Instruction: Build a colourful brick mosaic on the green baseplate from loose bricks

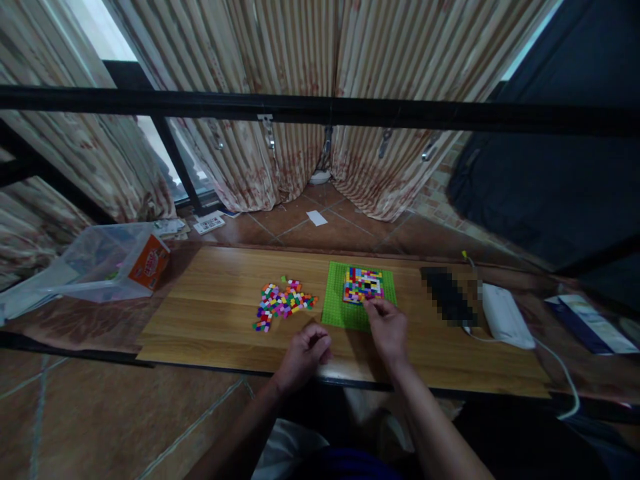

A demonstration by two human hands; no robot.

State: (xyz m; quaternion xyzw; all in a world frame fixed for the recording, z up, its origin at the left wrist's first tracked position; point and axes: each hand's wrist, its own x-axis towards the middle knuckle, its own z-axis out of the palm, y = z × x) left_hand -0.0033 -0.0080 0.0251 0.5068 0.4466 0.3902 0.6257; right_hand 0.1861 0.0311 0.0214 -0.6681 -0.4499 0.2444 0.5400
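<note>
— Where is the block of coloured bricks (363, 287)?
— It sits on the green board (333, 308), which lies flat on the table (200, 327) before me, I think so that both hands reach it easily.
— And your right hand (389, 328)?
— It is at the near edge of the block, thumb and finger close together, as suits small pieces. Whether a brick is between them, I cannot tell.
— The left hand (307, 350)?
— Its fingers are curled inward, near the front edge of the table. The palm is hidden, so I cannot say if it holds something.
— Why are the loose bricks (283, 303) spread?
— Probably so each colour can be seen. They lie left of the board, near my left hand.
</note>
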